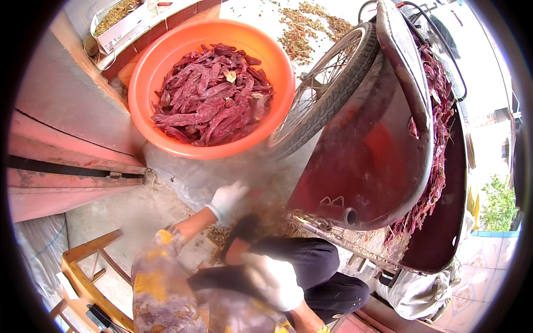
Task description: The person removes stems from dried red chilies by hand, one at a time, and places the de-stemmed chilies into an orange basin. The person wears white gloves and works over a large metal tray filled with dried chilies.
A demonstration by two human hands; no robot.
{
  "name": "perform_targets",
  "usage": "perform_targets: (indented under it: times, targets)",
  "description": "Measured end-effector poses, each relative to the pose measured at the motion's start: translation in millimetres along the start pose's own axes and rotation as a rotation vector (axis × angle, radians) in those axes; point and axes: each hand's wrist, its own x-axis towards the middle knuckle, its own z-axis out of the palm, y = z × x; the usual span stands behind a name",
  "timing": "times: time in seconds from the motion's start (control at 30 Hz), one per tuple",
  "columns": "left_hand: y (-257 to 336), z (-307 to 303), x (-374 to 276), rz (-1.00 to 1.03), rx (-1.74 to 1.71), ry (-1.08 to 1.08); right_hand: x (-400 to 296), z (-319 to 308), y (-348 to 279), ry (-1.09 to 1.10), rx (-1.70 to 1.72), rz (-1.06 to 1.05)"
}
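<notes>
My left hand (228, 199), in a white glove, reaches over the concrete floor below the orange basin. A faint reddish patch shows beside its blurred fingers; whether it grips anything is unclear. My right hand (275, 279), also white-gloved, is close to my body above my dark trousers (314, 260). Blur hides its fingers and anything within them. The orange plastic basin (143, 89) stands ahead, holding a heap of dried dark-red chili peppers (208, 100). A pale scrap (230, 76) lies on the heap.
At right stands a dark-red metal cart (354, 166) with a spoked wheel (320, 83), loaded with dried red chilies (437, 137). A wooden chair (93, 245) is at lower left, near a pink metal door (70, 156). A white box (125, 33) sits upper left.
</notes>
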Motion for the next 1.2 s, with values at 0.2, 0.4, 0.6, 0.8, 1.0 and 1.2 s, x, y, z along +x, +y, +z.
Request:
perform_targets:
  times: [0.2, 0.4, 0.6, 0.8, 1.0, 1.2]
  targets:
    - [2, -188, 48, -0.179, -0.215, 0.570, -9, 2, -9, 0.127, 0.092, 0.001]
    - [70, -220, 51, -0.079, -0.416, 0.663, -92, -66, -19, 0.684, 0.086, 0.346]
    - [208, -228, 8, 0.463, -0.754, 0.198, -147, -152, 23, 0.396, -0.491, 0.318]
    - [314, -235, 53, 0.302, -1.231, -0.068, -101, -244, 99, 1.003, -0.411, 0.484]
    - [371, -253, 121, 0.211, -1.665, -0.073, -71, -288, 162, 1.489, -0.561, 0.358]
    - [360, -200, 165, -0.117, -1.826, -0.267, -44, -304, 147, 1.284, -0.553, 0.806]
